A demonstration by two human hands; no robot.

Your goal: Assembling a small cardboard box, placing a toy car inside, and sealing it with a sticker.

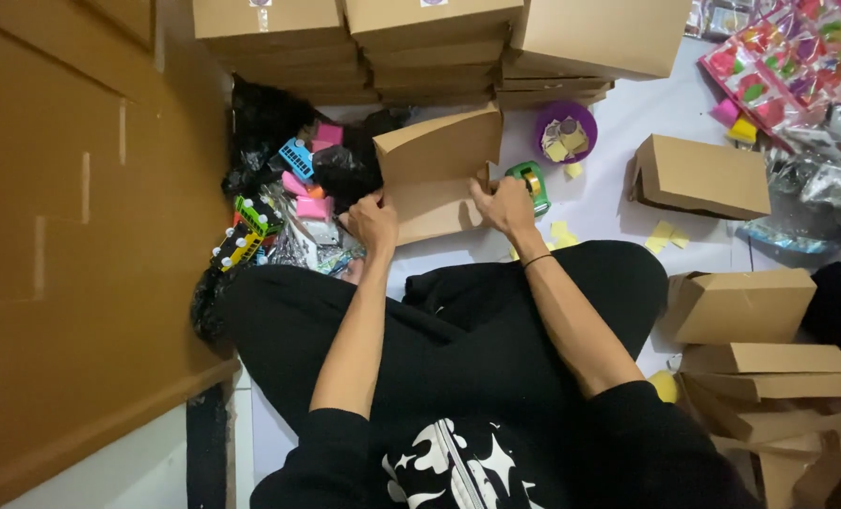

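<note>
1. Both forearms reach forward over the crossed, black-clad legs, bare from the pushed-up sleeves, and meet at an open cardboard box (436, 179) on the white floor.
2. The left hand (373, 221) is bent at the wrist, its fingers curled over the box's lower left edge and gripping it.
3. The right hand (503, 205) wears a dark band at the wrist; its fingers are closed on the box's lower right edge, thumb pressed on the cardboard.
4. The box lies between the two hands, tilted, its flap standing up on the far side, away from the fingers.
5. A green tape dispenser (531, 181) sits just beside the right hand; I cannot tell if they touch.
6. Toy buses (255, 226) and pink packets lie in a heap left of the left hand.
7. A purple bowl (566, 130) of yellow notes sits beyond the right hand.
</note>
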